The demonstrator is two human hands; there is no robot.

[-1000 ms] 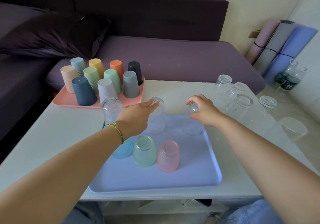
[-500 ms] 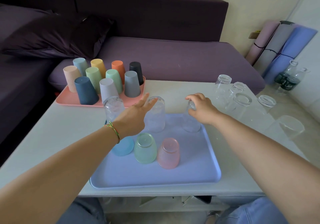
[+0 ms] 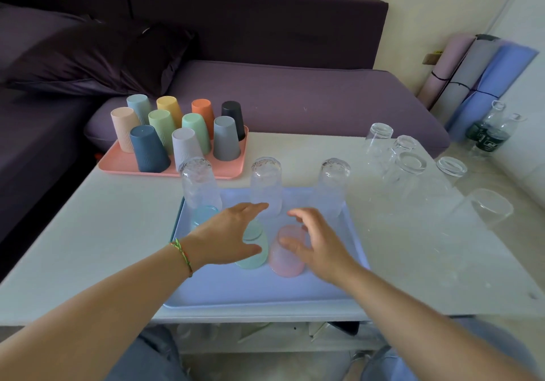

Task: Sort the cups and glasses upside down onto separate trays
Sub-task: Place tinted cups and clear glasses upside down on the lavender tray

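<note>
Head view: fingers (image 3: 255,207) of your left hand (image 3: 227,236) spread, gripping nothing, over green glass (image 3: 255,255). Right hand (image 3: 317,243) loosely spread, empty, over pink glass (image 3: 287,258); contact unclear. Both glasses mouth-down, long axis vertical, mid blue tray (image 3: 265,292). Blue glass (image 3: 203,214) at 9 o'clock. Three clear glasses (image 3: 265,183) inverted along 12 o'clock edge. Cups (image 3: 149,147) look done: ten inverted on pink tray (image 3: 124,164), 10 o'clock. Left, by my judgement: five loose glasses (image 3: 411,165) on table (image 3: 118,218), 2 o'clock.

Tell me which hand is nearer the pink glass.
Right. The right hand is at the pink glass, thumb across it; the left hand is over the green glass to its left.
</note>
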